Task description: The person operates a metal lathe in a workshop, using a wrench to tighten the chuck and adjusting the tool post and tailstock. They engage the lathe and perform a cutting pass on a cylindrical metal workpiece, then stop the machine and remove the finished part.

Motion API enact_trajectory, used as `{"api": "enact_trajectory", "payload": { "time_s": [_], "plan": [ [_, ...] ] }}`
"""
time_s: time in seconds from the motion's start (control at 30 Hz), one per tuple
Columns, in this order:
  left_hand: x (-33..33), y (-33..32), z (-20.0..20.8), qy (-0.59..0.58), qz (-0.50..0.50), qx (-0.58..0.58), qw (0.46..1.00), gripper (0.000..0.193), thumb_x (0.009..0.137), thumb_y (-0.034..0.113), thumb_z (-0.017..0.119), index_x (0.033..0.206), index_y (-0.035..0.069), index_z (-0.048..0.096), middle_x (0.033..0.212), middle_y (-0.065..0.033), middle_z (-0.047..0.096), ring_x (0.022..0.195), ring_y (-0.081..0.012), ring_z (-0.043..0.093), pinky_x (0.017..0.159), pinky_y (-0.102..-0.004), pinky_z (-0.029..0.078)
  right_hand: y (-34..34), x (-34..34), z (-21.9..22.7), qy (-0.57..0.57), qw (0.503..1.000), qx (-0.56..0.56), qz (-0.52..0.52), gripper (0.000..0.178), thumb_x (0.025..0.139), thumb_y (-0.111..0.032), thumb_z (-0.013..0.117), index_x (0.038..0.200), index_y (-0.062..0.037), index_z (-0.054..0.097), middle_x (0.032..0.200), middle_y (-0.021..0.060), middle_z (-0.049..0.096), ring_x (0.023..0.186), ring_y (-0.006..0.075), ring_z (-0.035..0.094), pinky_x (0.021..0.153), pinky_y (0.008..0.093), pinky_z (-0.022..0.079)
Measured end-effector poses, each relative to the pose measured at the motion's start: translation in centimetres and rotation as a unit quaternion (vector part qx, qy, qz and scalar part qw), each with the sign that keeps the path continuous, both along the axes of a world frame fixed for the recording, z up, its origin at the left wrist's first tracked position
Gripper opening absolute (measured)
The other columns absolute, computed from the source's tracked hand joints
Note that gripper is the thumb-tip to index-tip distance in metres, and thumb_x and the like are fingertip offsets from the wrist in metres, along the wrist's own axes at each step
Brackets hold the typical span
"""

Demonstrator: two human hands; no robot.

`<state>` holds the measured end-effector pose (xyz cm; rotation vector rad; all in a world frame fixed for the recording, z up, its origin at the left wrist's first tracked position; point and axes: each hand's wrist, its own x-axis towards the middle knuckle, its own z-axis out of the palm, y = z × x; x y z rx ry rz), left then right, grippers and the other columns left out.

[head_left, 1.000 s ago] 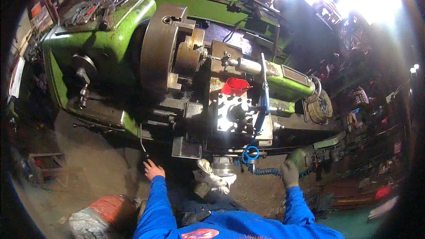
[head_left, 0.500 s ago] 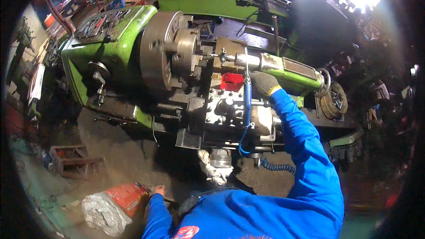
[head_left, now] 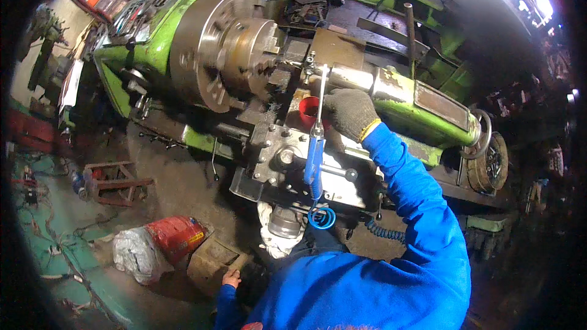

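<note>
My right hand [head_left: 353, 113], in a dark knit glove with a yellow cuff, is curled against a red cup [head_left: 309, 110] above the lathe carriage. A blue air blow gun [head_left: 315, 160] with a long silver nozzle stands in front and partly hides the fingers. Close by is a slim drill-like tool [head_left: 293, 62] in the tailstock [head_left: 400, 95], pointing at the large chuck [head_left: 247, 55], whose jaws look blurred. Low down, my bare left hand [head_left: 231, 277] is closed beside a tan box [head_left: 211, 263]; what it grips cannot be made out.
Green headstock [head_left: 162, 49] carries loose tools on top. A tool post handle [head_left: 336, 171] juts over the carriage [head_left: 263, 168]. A white cloth [head_left: 278, 241] hangs at the carriage front. On the floor lie a red and white sack [head_left: 165, 241] and a rusty metal frame [head_left: 116, 183].
The view has shifted and come closer to the lathe. The red cup now shows its dark inside, with my right hand against it. My left hand appears lower, beside the tan box.
</note>
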<state>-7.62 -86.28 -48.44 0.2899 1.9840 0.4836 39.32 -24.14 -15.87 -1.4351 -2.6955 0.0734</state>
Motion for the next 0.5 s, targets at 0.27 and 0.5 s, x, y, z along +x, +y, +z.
{"api": "enact_trajectory", "payload": {
  "time_s": [0.27, 0.5],
  "plan": [
    [2.5, 4.4, 2.5, 0.199, -0.051, 0.141, 0.968, 0.03, 0.101, 0.013, 0.07, 0.125, -0.004, 0.071, 0.123, -0.0194, 0.076, 0.108, -0.0274, 0.074, 0.099, -0.0422, 0.056, 0.0, 1.6, -1.8, 0.141, 0.987, 0.007, -0.075, 0.023, 0.093, -0.025, 0.066, 0.11, -0.0143, 0.077, 0.098, 0.0146, 0.076, 0.097, 0.0367, 0.074, 0.084, 0.0491, 0.059],
    [12.1, 32.0, 23.0, 0.259, -0.136, 0.453, 0.842, 0.039, 0.101, 0.011, 0.066, 0.137, -0.001, 0.064, 0.138, -0.0188, 0.064, 0.126, -0.0306, 0.064, 0.11, -0.0418, 0.049, -5.1, 2.8, 0.8, 0.401, 0.886, -0.026, -0.23, 0.026, 0.096, -0.023, 0.068, 0.113, -0.0035, 0.074, 0.092, 0.0139, 0.075, 0.087, 0.0253, 0.075, 0.08, 0.0359, 0.057]
  ]
}}
